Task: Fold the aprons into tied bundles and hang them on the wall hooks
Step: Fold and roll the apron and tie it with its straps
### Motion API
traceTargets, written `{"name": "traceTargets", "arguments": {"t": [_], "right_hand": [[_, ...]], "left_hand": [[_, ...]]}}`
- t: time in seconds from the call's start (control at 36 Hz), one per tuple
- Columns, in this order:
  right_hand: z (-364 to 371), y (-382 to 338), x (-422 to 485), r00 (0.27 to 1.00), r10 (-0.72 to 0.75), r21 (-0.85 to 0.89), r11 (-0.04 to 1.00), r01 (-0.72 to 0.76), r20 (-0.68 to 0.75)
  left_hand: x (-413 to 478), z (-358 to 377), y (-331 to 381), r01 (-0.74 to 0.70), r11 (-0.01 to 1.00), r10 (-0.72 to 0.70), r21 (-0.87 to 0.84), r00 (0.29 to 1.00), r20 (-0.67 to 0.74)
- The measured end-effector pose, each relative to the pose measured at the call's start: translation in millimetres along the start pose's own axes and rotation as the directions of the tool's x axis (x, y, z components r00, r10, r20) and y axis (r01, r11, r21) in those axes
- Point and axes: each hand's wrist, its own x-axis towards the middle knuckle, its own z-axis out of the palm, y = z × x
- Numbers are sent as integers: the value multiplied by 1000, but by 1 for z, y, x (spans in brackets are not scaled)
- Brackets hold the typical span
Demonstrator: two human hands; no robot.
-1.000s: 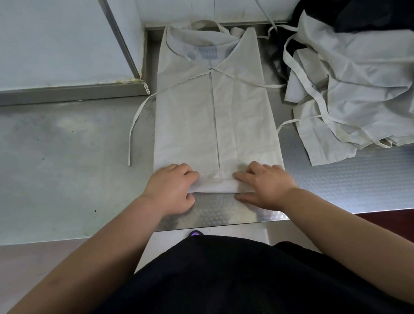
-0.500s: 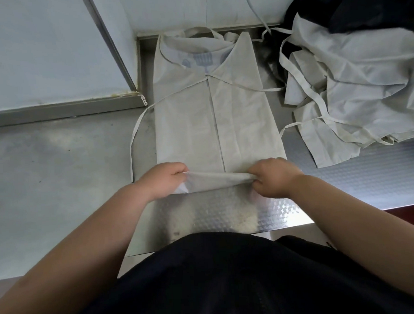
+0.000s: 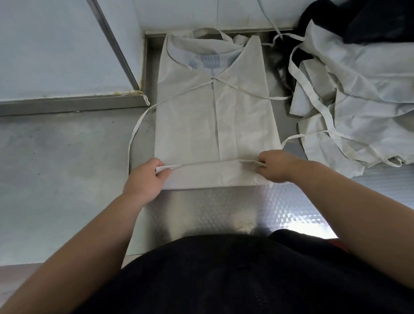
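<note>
Fingers [image 3: 160, 176] of the left hand [image 3: 145, 181] are curled and pinch the left end of a narrow band turned up at the near edge of the apron [image 3: 214, 123]. The right hand [image 3: 276, 169] does the same at the other end, its fingers [image 3: 263, 174] curled around the cloth edge. How deep the thumbs sit under the fold I cannot tell from this angle.

The apron lies flat on the steel counter [image 3: 227, 210], already folded lengthwise into a long panel, neck end toward the wall. Gripping both corners at once likely keeps the fold line straight and level, so the roll or fold can travel evenly up the panel.

One tie [image 3: 135, 134] trails off the left side and another runs right, both left free, probably for knotting the bundle later. The pile of unfolded aprons [image 3: 355, 103] waits just beside it on the right, with a dark cloth [image 3: 373, 14] behind.
</note>
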Motion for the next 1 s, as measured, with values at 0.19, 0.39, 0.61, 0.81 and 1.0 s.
{"name": "traceTargets", "arguments": {"t": [0.19, 0.39, 0.61, 0.81, 1.0], "right_hand": [[-2, 11, 3, 998, 53, 117, 992, -50, -26], [-7, 17, 0, 995, 102, 242, 966, -94, -22], [3, 19, 4, 973, 211, 192, 963, -190, -92], [4, 14, -4, 984, 104, -72, 991, -115, -144], [11, 7, -3, 967, -232, -316, 930, 191, -100]], "left_hand": [[-4, 3, 3, 16, 999, -16, 42, 1000, -10], [-5, 6, 5, 64, 997, -62, 32, 996, -64], [-12, 21, 6, 69, 997, -58, 46, 974, -217], [-6, 27, 0, -466, 737, 591, 490, 796, -131], [-8, 17, 18, -456, 833, 433, 313, 890, 146]]}}
